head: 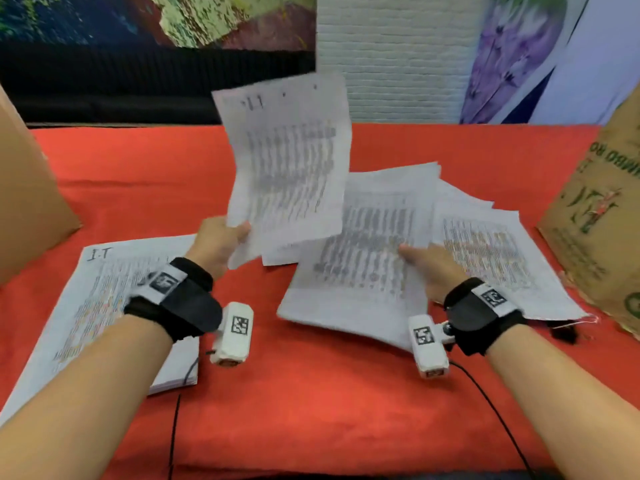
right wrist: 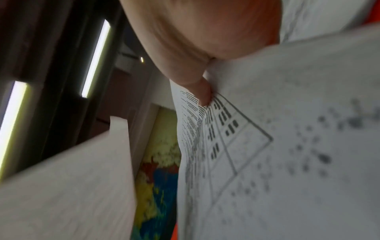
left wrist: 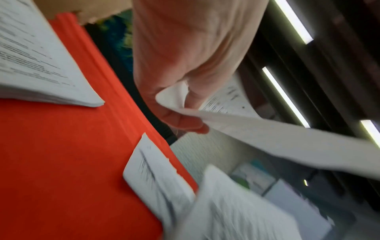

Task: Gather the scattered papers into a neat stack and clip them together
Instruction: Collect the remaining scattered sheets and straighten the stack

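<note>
My left hand point(head: 239, 233) pinches the lower corner of one printed sheet point(head: 287, 168) and holds it upright above the red table. In the left wrist view that hand point(left wrist: 185, 116) shows thumb and finger closed on the sheet point(left wrist: 277, 142). My right hand point(head: 412, 252) grips a bundle of several printed papers point(head: 360, 265) at its right edge, thumb on top, with the near edge raised off the cloth. The right wrist view shows the thumb point(right wrist: 203, 94) pressed on that bundle point(right wrist: 267, 146). More loose sheets point(head: 491, 244) lie fanned out to the right. A thicker stack point(head: 104, 292) lies flat at the left under my left forearm.
A red cloth point(head: 311, 393) covers the table. A cardboard box point(head: 27, 202) stands at the left edge and a brown paper bag point(head: 595, 220) at the right. A small dark object point(head: 564, 334) lies by the right-hand sheets. Black cables point(head: 485, 403) trail from the wrist cameras.
</note>
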Available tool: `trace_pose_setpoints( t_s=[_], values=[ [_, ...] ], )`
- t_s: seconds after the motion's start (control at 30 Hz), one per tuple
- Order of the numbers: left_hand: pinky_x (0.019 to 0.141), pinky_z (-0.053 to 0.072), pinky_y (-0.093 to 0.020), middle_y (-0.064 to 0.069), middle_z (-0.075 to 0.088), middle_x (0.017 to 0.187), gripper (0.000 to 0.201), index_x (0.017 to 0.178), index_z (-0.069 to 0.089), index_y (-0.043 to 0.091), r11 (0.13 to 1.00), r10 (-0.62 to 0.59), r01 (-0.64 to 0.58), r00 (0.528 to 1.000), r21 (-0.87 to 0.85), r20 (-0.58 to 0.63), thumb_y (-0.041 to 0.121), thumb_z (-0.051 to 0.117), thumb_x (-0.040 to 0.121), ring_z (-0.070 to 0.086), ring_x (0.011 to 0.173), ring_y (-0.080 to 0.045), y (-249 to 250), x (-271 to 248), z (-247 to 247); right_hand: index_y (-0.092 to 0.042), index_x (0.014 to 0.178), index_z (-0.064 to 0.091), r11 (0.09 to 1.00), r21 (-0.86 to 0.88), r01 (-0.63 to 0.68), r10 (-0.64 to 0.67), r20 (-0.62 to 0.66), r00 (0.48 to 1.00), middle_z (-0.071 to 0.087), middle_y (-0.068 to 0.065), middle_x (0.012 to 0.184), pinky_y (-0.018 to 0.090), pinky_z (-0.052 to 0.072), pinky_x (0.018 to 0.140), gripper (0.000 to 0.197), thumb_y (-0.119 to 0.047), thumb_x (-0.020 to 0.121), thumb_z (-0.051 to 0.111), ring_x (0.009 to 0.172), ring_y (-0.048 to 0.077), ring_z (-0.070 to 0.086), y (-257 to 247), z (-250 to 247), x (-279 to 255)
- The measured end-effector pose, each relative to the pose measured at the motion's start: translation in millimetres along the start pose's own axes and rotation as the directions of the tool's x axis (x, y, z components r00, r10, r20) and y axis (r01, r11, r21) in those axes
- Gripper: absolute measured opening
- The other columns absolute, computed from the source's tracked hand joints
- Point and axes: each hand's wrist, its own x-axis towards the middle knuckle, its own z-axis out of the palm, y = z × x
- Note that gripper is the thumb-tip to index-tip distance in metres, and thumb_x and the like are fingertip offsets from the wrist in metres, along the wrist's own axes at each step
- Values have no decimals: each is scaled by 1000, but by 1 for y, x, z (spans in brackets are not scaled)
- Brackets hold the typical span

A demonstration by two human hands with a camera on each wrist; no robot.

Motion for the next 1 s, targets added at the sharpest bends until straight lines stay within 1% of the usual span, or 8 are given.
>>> trace_pose_setpoints(
  t_s=[0.07, 0.17, 0.3, 0.5, 0.57, 0.7, 0.83, 1.0],
  values=[
    [60, 44, -29, -12, 59, 94, 13, 105, 58, 0, 996, -18, 11, 997, 94, 79, 0, 54, 92, 56, 80, -24, -12, -9, 14, -3, 103, 62, 998, -23, -50, 53, 101, 993, 71, 5, 77, 28, 56, 66, 12, -9, 92, 60, 70, 16, 68, 7, 22, -5],
    [78, 46, -34, -17, 60, 103, 23, 108, 58, -5, 954, -117, 71, 983, 292, 141, -8, 53, 86, 57, 95, -28, -33, -10, 24, 3, 121, 57, 990, -22, -141, 143, 115, 983, 68, 20, 110, 48, 53, 91, 30, -5, 92, 58, 98, 34, 67, 12, 40, -6],
    [85, 48, -37, -24, 58, 122, 40, 123, 49, -9, 831, -233, 118, 961, 544, 148, -8, 50, 83, 57, 113, -40, -48, -13, 33, 4, 121, 57, 980, -31, -194, 197, 136, 971, 66, 21, 115, 41, 55, 74, 28, -4, 94, 56, 90, 33, 65, 15, 47, -3],
    [104, 35, -37, -22, 36, 143, 42, 137, 29, -3, 558, -299, 26, 939, 829, 171, 5, 33, 96, 42, 128, -35, -48, -19, 36, 2, 120, 59, 984, -116, -137, 156, 174, 972, 66, 16, 116, 37, 54, 78, 34, -16, 92, 62, 89, 29, 65, 16, 44, -4],
    [95, 39, -35, -20, 41, 139, 40, 136, 32, -1, 553, -298, -11, 931, 833, 210, 5, 32, 96, 46, 123, -33, -50, -18, 33, -1, 126, 56, 982, -151, -111, 137, 178, 974, 64, 11, 123, 38, 50, 92, 52, -38, 90, 62, 104, 28, 63, 15, 40, -1],
    [100, 40, -38, -16, 44, 141, 47, 143, 28, 7, 597, -299, -31, 918, 802, 259, 5, 33, 96, 47, 123, -32, -54, -16, 30, -19, 137, 49, 967, -230, -105, 158, 227, 961, 58, -1, 134, 45, 38, 110, 113, -87, 48, 59, 123, 24, 54, 21, 34, 16],
    [101, 39, -32, -21, 38, 144, 53, 145, 25, 8, 582, -244, -69, 936, 810, 255, 1, 35, 94, 46, 111, -26, -55, -24, 38, -20, 135, 51, 946, -322, 34, 89, 358, 930, 58, -6, 131, 35, 38, 107, 76, -62, 74, 67, 119, 19, 54, 11, 44, 3],
    [104, 38, -38, -18, 23, 147, 60, 147, 19, 12, 629, -340, 44, 913, 776, 224, 10, 43, 92, 39, 123, -35, -56, -21, 39, 0, 127, 57, 982, -180, -57, 122, 373, 920, 67, 18, 116, 46, 54, 90, 42, -12, 88, 67, 101, 31, 66, 13, 48, 5]
  ],
)
